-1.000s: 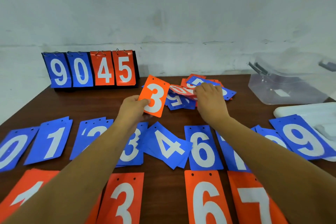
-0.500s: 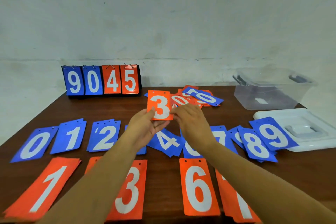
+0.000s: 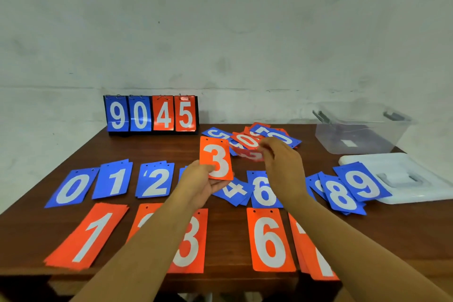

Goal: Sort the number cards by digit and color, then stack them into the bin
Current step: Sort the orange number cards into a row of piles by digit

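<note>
Left hand point(image 3: 199, 182) pinched an orange 3 point(image 3: 217, 159) upright above the rows; right hand point(image 3: 282, 164) closed on a blurred card. Sorted rows point(image 3: 154, 182) nearest; unsorted heap point(image 3: 255, 138) remained beyond; bin point(image 3: 360, 130) farthest, apparently empty.

Our left hand point(image 3: 199, 182) grips an orange 3 card point(image 3: 216, 159) above the bench point(image 3: 157, 149); our blurred right hand point(image 3: 282, 164) hovers beside the unsorted pile point(image 3: 252, 140).

L hand point(image 3: 201, 182) raised, fingers point(image 3: 208, 168) pinching, R hand point(image 3: 282, 167) blurred, fingers curled
</note>
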A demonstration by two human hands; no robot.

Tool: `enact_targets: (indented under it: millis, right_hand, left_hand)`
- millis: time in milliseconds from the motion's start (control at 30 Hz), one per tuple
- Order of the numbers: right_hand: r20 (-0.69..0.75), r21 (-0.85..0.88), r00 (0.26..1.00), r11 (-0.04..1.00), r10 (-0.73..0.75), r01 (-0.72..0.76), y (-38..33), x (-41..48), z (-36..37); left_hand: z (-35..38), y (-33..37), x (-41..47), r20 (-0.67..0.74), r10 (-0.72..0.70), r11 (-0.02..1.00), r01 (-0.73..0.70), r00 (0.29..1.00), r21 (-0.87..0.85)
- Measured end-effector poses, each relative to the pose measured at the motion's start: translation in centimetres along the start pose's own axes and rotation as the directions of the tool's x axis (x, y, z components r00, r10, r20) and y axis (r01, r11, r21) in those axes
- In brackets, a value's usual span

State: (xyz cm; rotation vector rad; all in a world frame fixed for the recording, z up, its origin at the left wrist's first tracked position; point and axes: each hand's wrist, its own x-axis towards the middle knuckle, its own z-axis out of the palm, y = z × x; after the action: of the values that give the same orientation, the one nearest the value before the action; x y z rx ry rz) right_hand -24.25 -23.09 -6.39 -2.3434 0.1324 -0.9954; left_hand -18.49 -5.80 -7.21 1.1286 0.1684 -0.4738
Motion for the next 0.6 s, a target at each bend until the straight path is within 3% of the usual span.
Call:
enact_targets:
  millis: [100, 200, 300, 400, 500, 600]
  right_hand:
    - [-0.006, 0.294, 0.979, 0.936, 0.204, -0.193, -0.1, 0.0, -0.3]
    - [0.101, 0.452, 0.943, 0.829, 0.318, -0.328, 0.0, 0.2, -0.5]
    - [0.213, 0.501, 0.918, 0.769, 0.335, -0.397, -0.1, 0.4, -0.5]
    - [0.237, 0.527, 0.906, 0.737, 0.35, -0.423, -0.5, 0.2, -0.4]
    - [0.263, 0.573, 0.866, 0.653, 0.425, -0.494, -1.0, -0.2, -0.4]
    - [0.375, 0.584, 0.79, 0.538, 0.485, -0.607, -1.4, -1.0, -0.1]
  left_hand:
    - [-0.5, 0.2, -0.4, 0.019, 0.006, 1.0, -0.006, 1.0, -0.009]
    - [-0.7, 0.3, -0.7, 0.007, 0.004, 1.0, -0.004, 1.0, 0.001]
    - [-0.7, 0.5, -1.5, 0.102, 0.005, 0.998, -0.011, 0.995, 0.068]
    - [-0.8, 0.3, -2.0, 0.225, 0.031, 0.963, -0.089, 0.974, 0.255]
    - [-1.0, -0.3, -2.0, 0.195, 0.088, 0.912, -0.158, 0.977, 0.378]
    - [-1.3, -0.9, -1.7, 0.102, 0.187, 0.938, -0.208, 0.977, 0.277]
